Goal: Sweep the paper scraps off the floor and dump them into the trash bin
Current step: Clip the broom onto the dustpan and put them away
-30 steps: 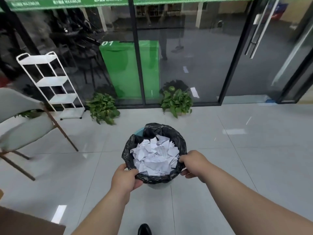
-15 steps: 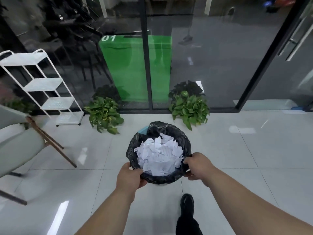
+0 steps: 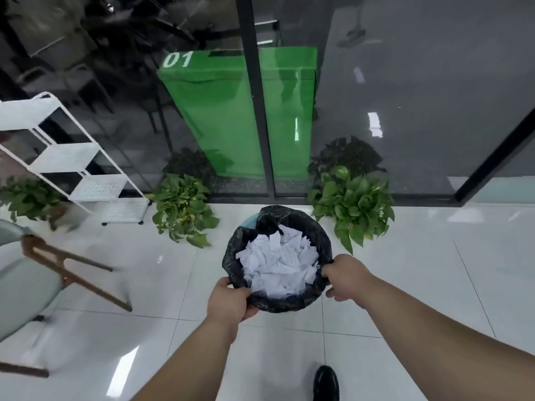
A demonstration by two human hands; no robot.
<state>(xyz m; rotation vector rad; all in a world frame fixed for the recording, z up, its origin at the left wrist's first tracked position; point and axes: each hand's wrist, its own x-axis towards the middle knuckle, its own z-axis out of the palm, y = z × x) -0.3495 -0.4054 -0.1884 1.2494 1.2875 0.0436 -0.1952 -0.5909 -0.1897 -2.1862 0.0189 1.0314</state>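
A round trash bin (image 3: pixel 285 303) lined with a black plastic bag is held in front of me above the white tiled floor. White paper scraps (image 3: pixel 278 263) fill it almost to the rim. My left hand (image 3: pixel 230 301) grips the near left rim of the bin. My right hand (image 3: pixel 346 277) grips the right rim, fingers curled over the bag's edge. A bit of the bin's blue body (image 3: pixel 249 220) shows at the far left rim.
A glass wall with a black frame (image 3: pixel 257 111) stands ahead, a green panel marked 01 behind it. Two potted plants (image 3: pixel 182 208) (image 3: pixel 354 204) sit at its foot. A white wire shelf (image 3: pixel 78 166) and a wooden-legged chair (image 3: pixel 34 273) stand left. My black shoe (image 3: pixel 326 383) shows below.
I have walked closer to the glass wall with the bin held in both hands. The plants and shelf look larger and nearer. My shoe has shifted in the lower view.
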